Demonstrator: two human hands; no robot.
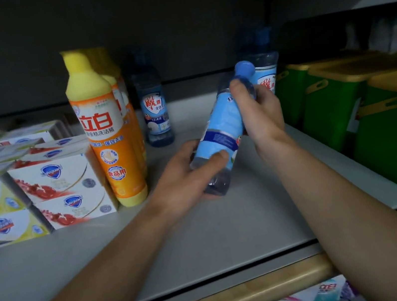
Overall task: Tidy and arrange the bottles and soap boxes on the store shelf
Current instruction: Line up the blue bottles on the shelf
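A clear blue bottle (222,125) with a light blue label and round blue cap is tilted above the grey shelf (205,228). My left hand (186,176) grips its base and my right hand (259,111) grips its neck. Two more blue bottles stand upright at the back, one (153,105) in the middle and one (266,70) behind my right hand. A row of orange bottles (107,128) with yellow caps stands left of them. Stacked white soap boxes (59,189) fill the left side.
Green boxes with yellow lids (370,116) line the right end of the shelf. A wooden lip (230,300) edges the shelf front, with colourful packs (309,300) on the level below. A dark back panel closes off the rear.
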